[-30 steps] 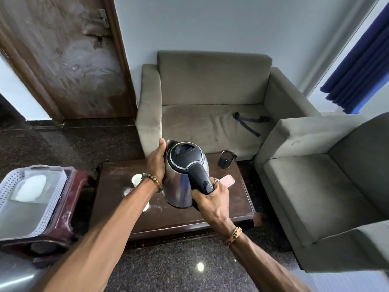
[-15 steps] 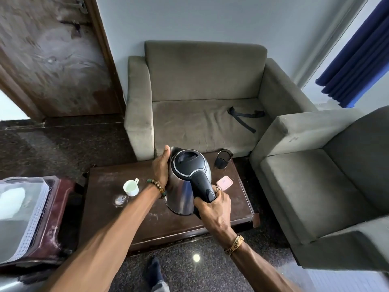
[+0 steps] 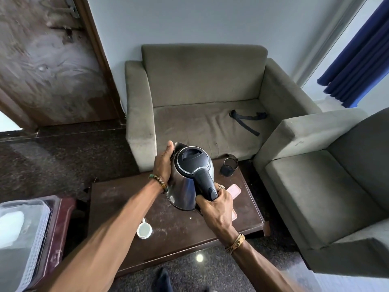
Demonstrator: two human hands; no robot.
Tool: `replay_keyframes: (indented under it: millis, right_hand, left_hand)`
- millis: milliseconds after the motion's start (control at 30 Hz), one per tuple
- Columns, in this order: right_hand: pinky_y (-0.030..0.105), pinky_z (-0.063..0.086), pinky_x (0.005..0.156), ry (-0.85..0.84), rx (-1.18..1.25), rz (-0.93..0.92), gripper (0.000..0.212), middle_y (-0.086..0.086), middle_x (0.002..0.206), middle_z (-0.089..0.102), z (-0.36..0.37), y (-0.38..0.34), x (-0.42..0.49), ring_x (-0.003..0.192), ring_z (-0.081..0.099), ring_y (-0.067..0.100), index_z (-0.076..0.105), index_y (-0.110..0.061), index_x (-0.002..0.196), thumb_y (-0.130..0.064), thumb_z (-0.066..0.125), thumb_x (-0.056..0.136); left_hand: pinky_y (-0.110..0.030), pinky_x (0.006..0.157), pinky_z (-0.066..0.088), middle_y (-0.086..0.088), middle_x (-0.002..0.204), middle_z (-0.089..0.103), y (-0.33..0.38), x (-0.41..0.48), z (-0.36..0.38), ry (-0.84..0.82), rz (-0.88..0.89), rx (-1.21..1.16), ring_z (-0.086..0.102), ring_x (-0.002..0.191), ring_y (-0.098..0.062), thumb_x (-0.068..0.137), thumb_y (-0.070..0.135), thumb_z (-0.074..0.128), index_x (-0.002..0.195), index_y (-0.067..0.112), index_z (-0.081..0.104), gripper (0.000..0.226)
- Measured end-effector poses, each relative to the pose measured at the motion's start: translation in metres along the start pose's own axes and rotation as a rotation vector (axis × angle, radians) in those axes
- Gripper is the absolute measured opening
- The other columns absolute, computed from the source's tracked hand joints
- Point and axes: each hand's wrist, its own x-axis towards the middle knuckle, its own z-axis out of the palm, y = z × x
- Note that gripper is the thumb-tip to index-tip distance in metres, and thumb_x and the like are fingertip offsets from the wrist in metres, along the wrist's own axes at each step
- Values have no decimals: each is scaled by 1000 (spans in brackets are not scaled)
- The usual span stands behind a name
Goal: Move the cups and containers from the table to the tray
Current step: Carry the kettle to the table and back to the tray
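Observation:
A steel kettle (image 3: 185, 186) with a black lid and handle hangs tilted above the dark wooden table (image 3: 181, 232). My right hand (image 3: 214, 205) grips its black handle. My left hand (image 3: 164, 163) presses flat against the kettle's far left side, fingers straight. A small white cup (image 3: 144, 230) stands on the table beside my left forearm. A dark glass cup (image 3: 229, 167) stands at the table's far right corner. The white lattice-edged tray (image 3: 35, 245) lies on a reddish stool at the left edge.
A pink phone (image 3: 234, 191) lies on the table under my right hand, partly hidden. Grey armchairs (image 3: 200, 85) stand behind and to the right of the table. A black strap (image 3: 246, 121) lies on the far seat. A door is at far left.
The kettle has stayed in both hands, and its base now looks raised off the table. The view has shifted, so the white cup appears nearer me, beside my left forearm.

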Motion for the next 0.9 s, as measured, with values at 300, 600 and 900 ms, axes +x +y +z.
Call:
replay_keyframes:
  millis: [300, 600, 900]
  right_hand:
    - [46, 44, 50, -313, 161, 213, 67, 22, 58, 52, 17, 39, 11, 54, 42, 17, 46, 0, 66, -60, 74, 68]
    - [23, 52, 51, -593, 270, 748, 82, 10, 72, 76, 12, 45, 20, 56, 67, 14, 80, -20, 68, -96, 49, 64]
    - [28, 48, 55, -731, 447, 1026, 97, 16, 82, 65, 23, 50, 38, 62, 60, 26, 78, -16, 94, -99, 38, 65]
  left_hand:
    - [-26, 68, 49, 8, 67, 68, -46, 22, 3, -11, -14, -31, 57, 67, -4, 98, 33, 53, 62, 21, 72, 43]
    - [-32, 80, 50, -18, 89, 72, -76, 11, 13, -45, -27, -43, 61, 83, -18, 100, 9, 48, 98, -13, 68, 31]
    - [-36, 76, 38, -14, 85, 55, -113, 14, 15, -86, -19, -10, 46, 82, -23, 99, 15, 51, 81, -14, 62, 36]
